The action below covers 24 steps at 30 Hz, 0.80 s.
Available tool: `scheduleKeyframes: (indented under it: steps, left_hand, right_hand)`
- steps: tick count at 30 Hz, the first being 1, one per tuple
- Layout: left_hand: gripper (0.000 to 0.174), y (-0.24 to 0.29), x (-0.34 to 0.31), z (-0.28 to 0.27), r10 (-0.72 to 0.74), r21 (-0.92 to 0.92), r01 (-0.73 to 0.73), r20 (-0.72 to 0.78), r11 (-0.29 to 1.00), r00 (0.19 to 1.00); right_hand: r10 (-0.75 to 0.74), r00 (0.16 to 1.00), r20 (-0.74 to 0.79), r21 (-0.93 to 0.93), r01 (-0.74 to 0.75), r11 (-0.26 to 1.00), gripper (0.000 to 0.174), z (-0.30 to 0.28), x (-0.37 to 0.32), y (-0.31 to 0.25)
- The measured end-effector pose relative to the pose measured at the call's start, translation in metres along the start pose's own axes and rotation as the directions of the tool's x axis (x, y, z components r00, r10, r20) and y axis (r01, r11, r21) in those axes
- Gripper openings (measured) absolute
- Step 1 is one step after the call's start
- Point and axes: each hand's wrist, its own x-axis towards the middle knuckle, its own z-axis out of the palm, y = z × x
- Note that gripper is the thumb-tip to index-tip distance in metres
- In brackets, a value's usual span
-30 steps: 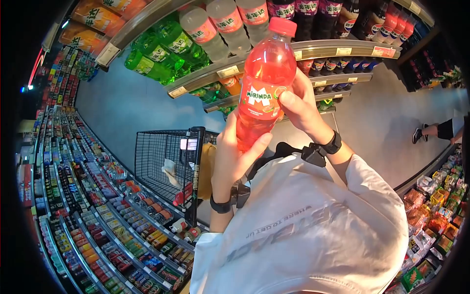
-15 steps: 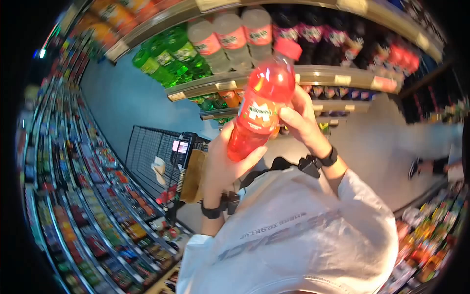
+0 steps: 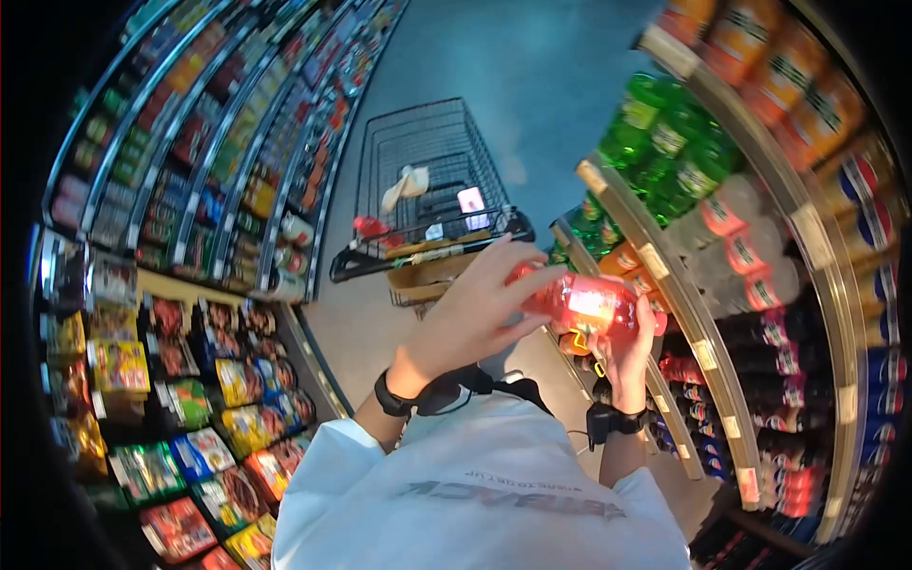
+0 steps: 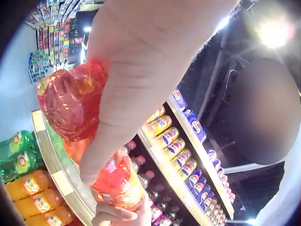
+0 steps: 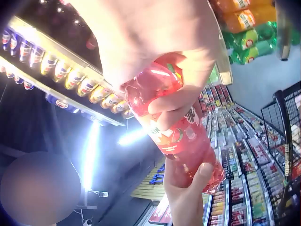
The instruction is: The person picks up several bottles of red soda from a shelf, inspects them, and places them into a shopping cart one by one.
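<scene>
In the head view, the red Mirinda soda bottle (image 3: 594, 306) lies nearly sideways in the air, a little right of the centre of the frame, with its cap toward the right. Both hands are gripping it: the left hand (image 3: 480, 299) holds around the base end, and the right hand (image 3: 625, 351) has its fingers curled around the part near the cap. The shopping cart (image 3: 353, 266) stands in the upper middle, apart from the bottle, and the drinks shelf (image 3: 679, 299) runs along the right side. I judge that the step in hand is handling the bottle, perhaps to look at its label. The next move, I think, calls for one hand to keep a firm grip before the other one releases.
</scene>
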Motion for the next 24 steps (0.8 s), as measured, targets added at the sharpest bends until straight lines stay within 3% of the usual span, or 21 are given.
scheduleKeyframes:
  steps: [2, 5, 6, 7, 8, 10, 18, 23, 24]
  left_hand:
    - [0.055, 0.000, -0.008, -0.027, -0.088, -0.218, 0.063, -0.108, 0.974, 0.990]
    - [0.061, 0.000, -0.018, -0.073, 0.030, -0.386, -0.118, -0.228, 0.915, 0.973]
    - [0.056, 0.002, -0.022, -0.087, 0.031, -0.514, -0.138, -0.211, 0.847, 0.977]
    - [0.053, -0.001, -0.028, -0.094, 0.053, -0.566, -0.210, -0.280, 0.797, 0.959]
    - [0.050, -0.005, -0.033, -0.101, 0.075, -0.606, -0.285, -0.347, 0.743, 0.935]
    - [0.047, -0.012, -0.028, -0.100, 0.124, -0.493, -0.507, -0.619, 0.707, 0.775]
    - [0.040, -0.106, -0.071, -0.204, 0.168, -0.400, -0.395, -0.494, 0.827, 0.853]
    - [0.036, -0.139, -0.086, -0.240, 0.167, -0.361, -0.369, -0.483, 0.856, 0.859]
    - [0.036, -0.144, -0.088, -0.246, 0.156, -0.355, -0.355, -0.481, 0.865, 0.862]
  right_hand:
    - [-0.016, 0.999, 0.039, -0.154, 0.021, 0.988, 0.066, 0.027, 0.019, -0.003]
    - [-0.036, 0.990, 0.136, -0.339, 0.081, 0.937, 0.053, 0.073, 0.051, 0.005]
    - [-0.111, 0.974, 0.197, -0.435, 0.189, 0.880, 0.051, 0.082, 0.069, 0.017]
    - [-0.080, 0.979, 0.187, -0.407, 0.152, 0.901, 0.052, 0.099, 0.082, 0.023]
    - [-0.051, 0.983, 0.178, -0.378, 0.116, 0.918, 0.053, 0.118, 0.095, 0.030]
    - [0.004, 0.980, 0.200, -0.398, 0.078, 0.914, 0.053, 0.146, 0.132, 0.048]
    - [0.212, 0.930, 0.299, -0.533, -0.021, 0.846, 0.055, 0.261, 0.270, 0.154]
    - [0.269, 0.859, 0.436, -0.712, 0.146, 0.687, 0.052, 0.285, 0.341, 0.245]
    - [0.377, 0.849, 0.370, -0.797, 0.082, 0.598, 0.055, 0.290, 0.352, 0.258]
